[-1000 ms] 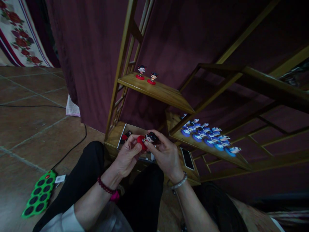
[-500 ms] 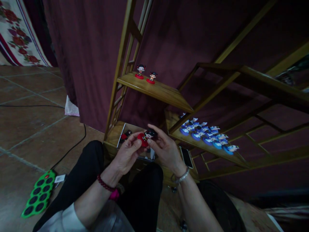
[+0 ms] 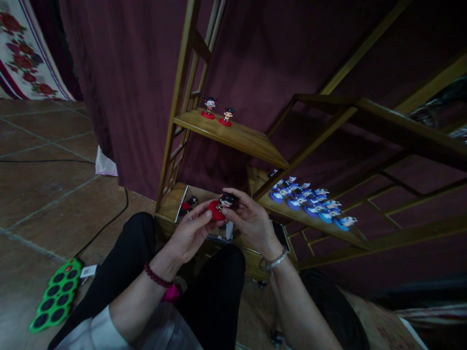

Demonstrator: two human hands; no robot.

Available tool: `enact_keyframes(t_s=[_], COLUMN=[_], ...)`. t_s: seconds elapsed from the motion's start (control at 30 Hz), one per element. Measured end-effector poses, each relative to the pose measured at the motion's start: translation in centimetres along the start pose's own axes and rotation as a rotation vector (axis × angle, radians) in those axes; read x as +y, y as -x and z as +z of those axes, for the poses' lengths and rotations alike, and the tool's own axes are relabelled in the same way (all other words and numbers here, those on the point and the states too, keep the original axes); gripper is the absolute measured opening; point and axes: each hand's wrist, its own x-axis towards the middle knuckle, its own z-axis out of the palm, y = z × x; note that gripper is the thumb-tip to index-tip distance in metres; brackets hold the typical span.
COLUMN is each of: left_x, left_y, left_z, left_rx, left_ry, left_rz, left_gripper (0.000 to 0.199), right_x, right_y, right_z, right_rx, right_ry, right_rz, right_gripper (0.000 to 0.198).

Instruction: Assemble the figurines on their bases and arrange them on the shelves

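Note:
Between my hands is a small figurine [image 3: 226, 200] with black hair and a round red base. My left hand [image 3: 193, 228] pinches the red base between thumb and fingers. The head end is gripped by my right hand [image 3: 251, 221], its thumb in front and fingers behind. Beneath them, a shallow box [image 3: 182, 198] on the low wooden surface holds another red and black figurine [image 3: 188, 204]; my hands hide part of it. Two figurines on red bases, one pale-faced [image 3: 209, 107] and one smaller [image 3: 227, 116], stand upright on the shelf above.
Several blue and white figurines [image 3: 310, 199] crowd the lower right shelf [image 3: 350, 236]. A dark phone [image 3: 280, 233] lies past my right wrist. Slanting wooden posts [image 3: 178, 87] frame the shelves before a maroon curtain [image 3: 138, 97]. A green power strip [image 3: 58, 294] is on the tiled floor.
Both hands keep hold of the figurine, which is tilted slightly differently. The view has shifted a little, so the shelves appear slightly farther left.

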Motion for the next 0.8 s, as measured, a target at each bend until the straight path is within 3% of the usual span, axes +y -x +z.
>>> enact_keyframes(t_s=[0.37,0.8], left_x=[0.01,-0.66], left_y=[0.02,0.21], left_z=[-0.24,-0.32], left_rx=[0.02,0.103], left_ry=[-0.043,-0.133], left_rz=[-0.01,0.08], left_gripper=[0.031,0.034], right_x=[0.13,0.4], right_y=[0.0,0.8], right_z=[-0.07,0.75], right_rx=[-0.001,0.095], right_ry=[-0.053,0.064], right_rz=[0.005,0.026], right_gripper=[0.038,0.036])
